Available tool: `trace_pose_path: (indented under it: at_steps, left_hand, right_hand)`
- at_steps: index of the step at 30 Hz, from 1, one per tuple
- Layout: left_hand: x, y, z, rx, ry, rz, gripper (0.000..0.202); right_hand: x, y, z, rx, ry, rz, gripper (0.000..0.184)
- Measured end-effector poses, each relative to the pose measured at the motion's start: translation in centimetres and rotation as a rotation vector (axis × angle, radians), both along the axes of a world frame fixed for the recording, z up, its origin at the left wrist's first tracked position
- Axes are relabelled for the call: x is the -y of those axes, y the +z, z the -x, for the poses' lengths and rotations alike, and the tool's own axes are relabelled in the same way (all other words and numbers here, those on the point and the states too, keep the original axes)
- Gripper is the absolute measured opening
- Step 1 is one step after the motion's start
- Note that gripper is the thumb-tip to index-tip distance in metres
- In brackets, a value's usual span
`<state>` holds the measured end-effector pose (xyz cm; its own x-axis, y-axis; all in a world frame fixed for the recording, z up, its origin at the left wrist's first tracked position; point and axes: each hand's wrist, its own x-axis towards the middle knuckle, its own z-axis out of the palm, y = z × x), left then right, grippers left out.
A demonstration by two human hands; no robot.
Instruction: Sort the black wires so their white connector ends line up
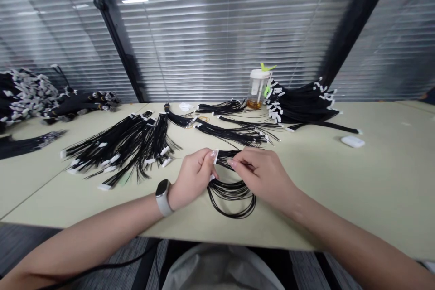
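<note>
Near the table's front edge, my left hand [199,170] pinches a white connector [215,157] from which thin black wires run to the right. The wires [234,189] loop below and between both hands, bending back towards my left hand, where a second bit of white shows. My right hand [261,170] is closed in a pinch among the upper wires, a short way right of the connector. Its fingers hide exactly which strands they grip. A wristwatch [163,197] with a light band is on my left wrist.
Black wire bundles with white connectors [125,145] spread to the left. More bundles [231,131] lie beyond my hands. A heap of black cables [302,99] sits back right beside a cup [257,88]. A white case [352,141] lies right; another cable pile [29,95] stands far left.
</note>
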<state>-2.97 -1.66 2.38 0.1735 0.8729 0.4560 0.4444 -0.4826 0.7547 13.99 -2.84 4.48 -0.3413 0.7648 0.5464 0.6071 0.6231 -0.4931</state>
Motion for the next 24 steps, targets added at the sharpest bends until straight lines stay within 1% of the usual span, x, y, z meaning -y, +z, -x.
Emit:
trace_pose_path:
  at_steps: [6,9,13,19,24]
  left_hand:
    - [0.09,0.06,-0.03,-0.002,0.011,0.008,0.042]
    - [0.12,0.10,-0.01,-0.002,0.018,0.001,0.042]
    - [0.18,0.15,-0.05,-0.002,0.019,-0.004,0.041]
    - [0.28,0.17,-0.11,0.007,0.017,-0.001,0.042]
    - [0.26,0.05,-0.14,0.030,0.021,0.009,0.042]
  right_hand:
    - [0.16,0.20,-0.33,0.051,0.027,-0.024,0.021]
    - [0.14,0.11,-0.47,0.104,0.035,-0.090,0.020]
    - [0.11,-0.16,-0.44,0.198,0.011,-0.176,0.025]
    - [0.05,-0.26,-0.21,0.313,-0.019,-0.217,0.033]
    - [0.03,-0.25,-0.22,0.388,-0.038,-0.271,0.034]
